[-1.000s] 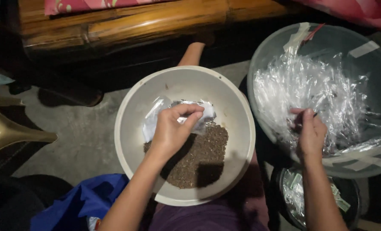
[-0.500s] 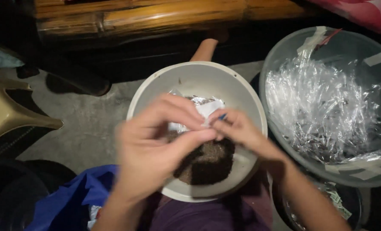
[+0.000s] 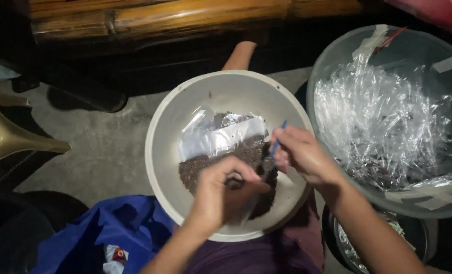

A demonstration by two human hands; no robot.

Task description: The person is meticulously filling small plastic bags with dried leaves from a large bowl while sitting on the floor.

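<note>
Seeds (image 3: pixel 208 170), dark brown and fine, lie heaped in the near half of a pale round basin (image 3: pixel 185 109) that rests on the person's lap. Over the heap the left hand (image 3: pixel 221 195) is curled narrow, pinching a small clear plastic bag (image 3: pixel 243 198) that blurs against the grains. The right hand (image 3: pixel 302 155), just beside it toward the basin's right rim, is closed around a thin blue tool (image 3: pixel 276 142), perhaps a small scoop or straw, tipped down toward the bag's mouth. A larger clear packet with a white strip (image 3: pixel 218 134) lies flat at the far edge of the heap.

A slip here would likely scatter grains past the bag, and since the basin only sits on the thighs, a shift of the legs could tilt it toward the concrete floor (image 3: pixel 104 147).

To the right stands a bigger translucent tub (image 3: pixel 332 56), patched with tape and full of crumpled clear bags (image 3: pixel 388 122). A blue cloth bag (image 3: pixel 99 238) sits at lower left, bamboo furniture (image 3: pixel 160 18) along the top.

What the bag holds so far is hard to make out, the tool's tip is hidden behind the fingers, and another container below the tub is cut off.
</note>
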